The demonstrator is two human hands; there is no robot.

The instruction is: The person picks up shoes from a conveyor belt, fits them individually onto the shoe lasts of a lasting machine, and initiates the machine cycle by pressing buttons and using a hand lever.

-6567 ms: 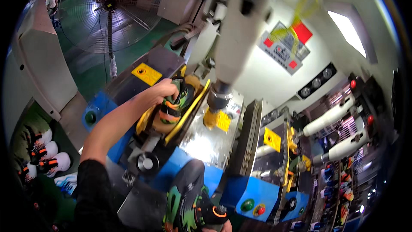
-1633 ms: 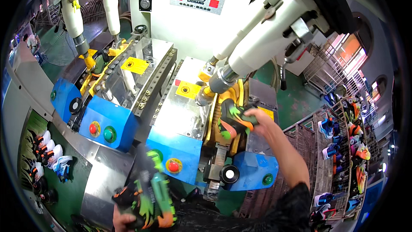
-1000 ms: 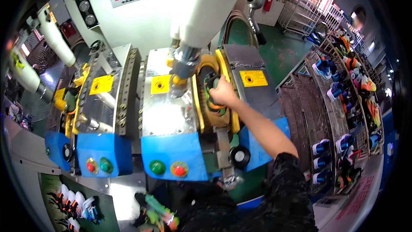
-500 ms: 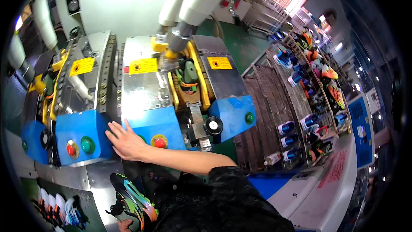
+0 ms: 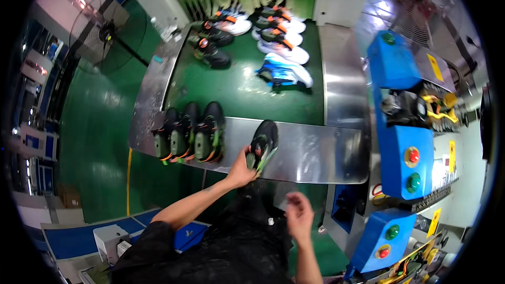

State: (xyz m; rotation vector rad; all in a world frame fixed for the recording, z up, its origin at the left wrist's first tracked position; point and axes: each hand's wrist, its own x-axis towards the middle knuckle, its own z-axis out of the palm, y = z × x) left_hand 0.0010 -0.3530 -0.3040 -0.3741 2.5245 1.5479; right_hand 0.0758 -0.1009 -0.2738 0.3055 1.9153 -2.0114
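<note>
My left hand [image 5: 242, 171] is closed around the heel end of a black sneaker [image 5: 265, 141] with green parts. The sneaker's toe points away from me, over the metal ledge [image 5: 305, 150]. To its left, three similar dark sneakers with green heels stand side by side on the ledge, the nearest being a black-and-green sneaker [image 5: 209, 131]. My right hand [image 5: 300, 214] hovers in front of the ledge, near my body. Its fingers are loosely curled and apart, slightly blurred, with nothing visible in them.
Beyond the ledge, a green conveyor belt [image 5: 236, 92] carries two rows of sneakers toward a curtained opening [image 5: 300, 0]. Blue machine housings [image 5: 405, 160] with red and green buttons stand at right. A caged fan [image 5: 108, 31] stands at left, with a white box [image 5: 110, 242] lower left.
My view has swung from the pressing machines to the conveyor. My right hand has left the blue housing and is now near my body. My left hand holds a sneaker at the ledge.
</note>
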